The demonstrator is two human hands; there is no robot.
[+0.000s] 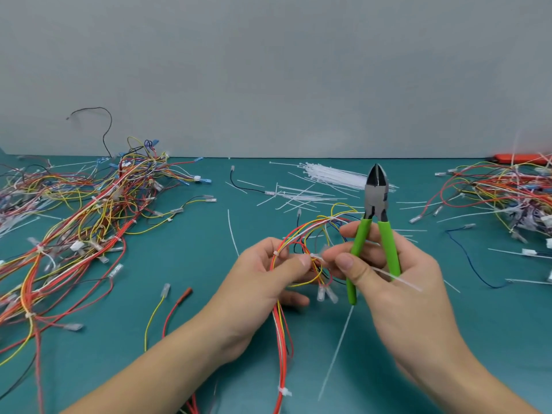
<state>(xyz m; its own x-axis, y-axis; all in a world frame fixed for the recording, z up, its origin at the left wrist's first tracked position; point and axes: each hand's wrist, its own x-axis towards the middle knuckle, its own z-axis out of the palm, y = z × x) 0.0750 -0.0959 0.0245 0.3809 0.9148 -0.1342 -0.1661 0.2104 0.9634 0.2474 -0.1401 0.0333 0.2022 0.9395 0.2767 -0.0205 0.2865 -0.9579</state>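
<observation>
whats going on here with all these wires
A person is tying a wire bundle at a teal table. The left hand grips the bundle at a white cable tie. The right hand holds green-handled side cutters, tips upward, and pinches the tie's tail, which is uncut. Spare cable ties lie behind.

Tangled multicoloured wire harnesses (89, 210) heap along the teal tabletop's (209, 252) left edge. A sheaf of white plastic cable ties (331, 174) lies by the far edge. Another multicoloured wire tangle (501, 189) crowds the right edge.
</observation>
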